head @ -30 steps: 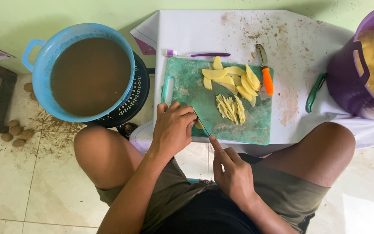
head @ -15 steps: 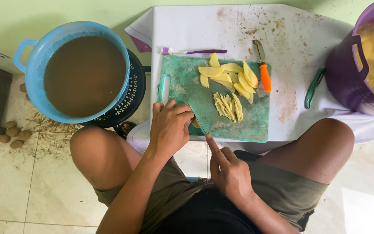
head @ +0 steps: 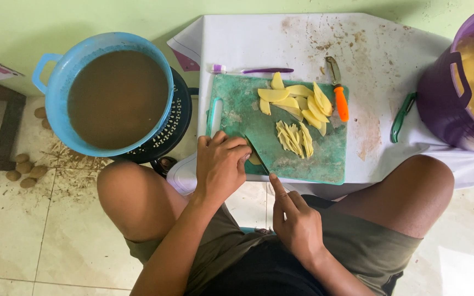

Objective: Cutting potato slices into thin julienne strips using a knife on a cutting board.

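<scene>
1. Mostly hidden: a pale potato piece [head: 254, 159], tucked under the left hand [head: 221, 164] at the near left corner of the green cutting board [head: 237, 118]; only a small edge showing past the curled fingers.
2. Left hand closed down over that piece, fingertips bent, pressing it onto the board.
3. Right hand [head: 297, 222] wrapped shut around the handle of a knife [head: 259, 156], index finger stretched along the spine; handle itself buried in the fist, thin blade hard to make out against the board, edge just beside the left fingertips.
4. Cut off by the right border: a purple bucket [head: 445, 104] of yellow strips.
5. On the board, well apart from the hands: yellow slices [head: 297, 98] and a heap of thin sticks [head: 294, 137]; orange-handled peeler [head: 338, 93] at the far right edge.
6. Blue tub [head: 56, 104] of murky brown water to the left, contents below the surface impossible to tell.
7. Against half a second ago: same grip in both hands, same spot on the board; slices, sticks and peeler unmoved; only a slight shift of view.
</scene>
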